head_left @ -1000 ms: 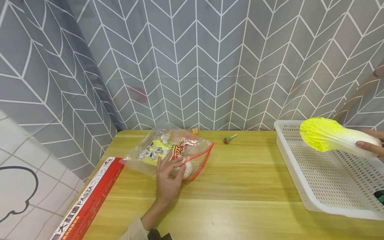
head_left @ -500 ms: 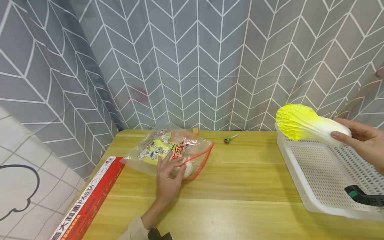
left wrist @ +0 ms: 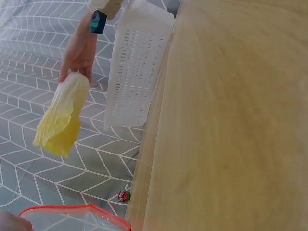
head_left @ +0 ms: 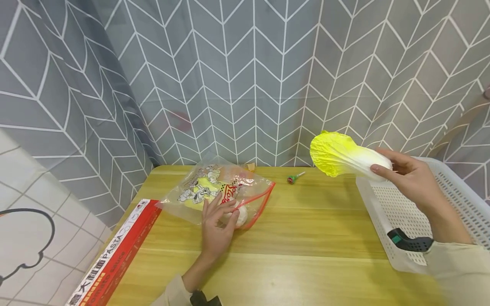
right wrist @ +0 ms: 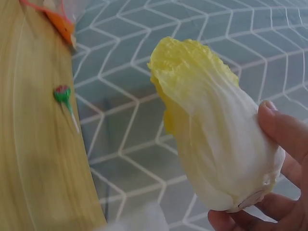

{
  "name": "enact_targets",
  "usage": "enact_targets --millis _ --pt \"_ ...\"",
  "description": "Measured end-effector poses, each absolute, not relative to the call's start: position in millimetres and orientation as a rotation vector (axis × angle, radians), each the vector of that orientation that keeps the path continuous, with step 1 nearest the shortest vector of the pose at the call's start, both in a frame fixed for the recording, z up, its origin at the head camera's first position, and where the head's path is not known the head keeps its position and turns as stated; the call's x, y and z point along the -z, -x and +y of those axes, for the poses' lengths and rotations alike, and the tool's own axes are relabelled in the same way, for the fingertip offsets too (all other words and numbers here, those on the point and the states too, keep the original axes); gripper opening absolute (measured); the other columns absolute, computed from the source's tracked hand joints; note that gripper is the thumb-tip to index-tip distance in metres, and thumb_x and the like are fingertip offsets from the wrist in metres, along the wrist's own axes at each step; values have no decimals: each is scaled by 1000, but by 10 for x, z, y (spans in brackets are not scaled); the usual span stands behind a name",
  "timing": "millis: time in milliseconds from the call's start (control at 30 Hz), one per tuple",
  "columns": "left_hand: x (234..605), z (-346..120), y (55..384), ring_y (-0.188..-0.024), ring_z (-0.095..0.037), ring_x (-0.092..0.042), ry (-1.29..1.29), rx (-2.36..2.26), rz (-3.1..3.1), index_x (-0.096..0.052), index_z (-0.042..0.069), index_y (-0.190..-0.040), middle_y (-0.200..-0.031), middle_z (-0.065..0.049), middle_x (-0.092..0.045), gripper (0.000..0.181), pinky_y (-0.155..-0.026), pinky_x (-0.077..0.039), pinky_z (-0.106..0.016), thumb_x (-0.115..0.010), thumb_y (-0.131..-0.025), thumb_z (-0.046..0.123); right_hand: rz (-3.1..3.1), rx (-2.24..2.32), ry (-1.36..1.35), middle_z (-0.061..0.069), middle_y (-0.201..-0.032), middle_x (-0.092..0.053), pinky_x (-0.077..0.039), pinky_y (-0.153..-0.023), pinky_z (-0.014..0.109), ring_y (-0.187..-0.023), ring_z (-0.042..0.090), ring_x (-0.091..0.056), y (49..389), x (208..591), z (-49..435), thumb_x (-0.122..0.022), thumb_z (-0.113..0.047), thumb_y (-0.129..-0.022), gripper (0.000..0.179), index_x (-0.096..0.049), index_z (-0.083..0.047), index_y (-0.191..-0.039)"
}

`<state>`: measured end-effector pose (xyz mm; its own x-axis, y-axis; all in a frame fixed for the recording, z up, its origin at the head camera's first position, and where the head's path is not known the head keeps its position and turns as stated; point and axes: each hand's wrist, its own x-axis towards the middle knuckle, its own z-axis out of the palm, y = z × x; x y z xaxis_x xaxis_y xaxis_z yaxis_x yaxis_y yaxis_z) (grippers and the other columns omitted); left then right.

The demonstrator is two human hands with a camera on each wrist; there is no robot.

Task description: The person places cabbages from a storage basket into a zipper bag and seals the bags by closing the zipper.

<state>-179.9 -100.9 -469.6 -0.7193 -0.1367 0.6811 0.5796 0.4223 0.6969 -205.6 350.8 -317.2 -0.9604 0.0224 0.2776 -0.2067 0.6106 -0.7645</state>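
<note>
My right hand [head_left: 415, 180] grips a napa cabbage [head_left: 342, 156] by its white base, thumb on the near side. Its yellow leafy end points left, and the cabbage is held up above the back of the table. The right wrist view shows the fingers [right wrist: 276, 207] curled about the base. On the left, a clear printed zip bag [head_left: 206, 189] with a red edge lies on the table. My left hand [head_left: 216, 231] pinches the bag's rim between thumb and fingers, its mouth facing right. Inside, a white round thing [head_left: 242, 216] shows near the mouth, beside yellow and orange contents.
A white perforated basket [head_left: 373, 216] stands at the right, partly behind the right forearm. A lollipop [head_left: 292, 179] with a green wrapper lies near the back edge. A red pasta box [head_left: 122, 246] lies along the left edge. A patterned curtain [head_left: 260, 85] hangs behind the table.
The right hand has carried the cabbage leftward from over the basket, to above the table's back edge near the basket. The left hand and the bag have stayed in place.
</note>
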Motion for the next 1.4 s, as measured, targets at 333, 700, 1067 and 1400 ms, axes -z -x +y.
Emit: enact_targets --millis 333,700,1067,1400 --pt "4718 -1010 1808 -141 -39 -51 367 1337 -2000 -75 8 -88 -114 -6 -78 5 -124 -8 -67 -77 -89 13 -2679 -1128 -228 18 -146 -55 -50 -68 12 -90 -11 -55 2098 3335 2965 -72 -37 -95 62 -51 -18 -150" --pt "4734 -993 1825 -139 -39 -53 378 1335 -1976 -76 11 -90 -113 -7 -78 5 -124 -10 -67 -79 -87 9 -2604 -1123 -171 22 -136 -64 -49 -61 20 -86 19 -58 2072 3738 2498 -76 -35 -92 58 -60 -11 -142" --pt "4722 -990 1835 -140 -39 -52 378 1349 -1988 -76 7 -89 -113 -7 -78 4 -125 -9 -66 -77 -88 11 -2677 -1477 -247 23 -143 -56 -56 -74 18 -92 0 -62 2102 4271 2596 -75 -29 -93 71 -44 -8 -154" --pt "4723 -1028 1823 -140 -38 -52 371 1339 -1998 -76 7 -88 -114 -8 -78 6 -125 -9 -65 -77 -89 13 -2735 -1567 -298 20 -140 -56 -54 -79 19 -95 4 -62 2136 4487 2625 -75 -27 -94 68 -45 -9 -153"
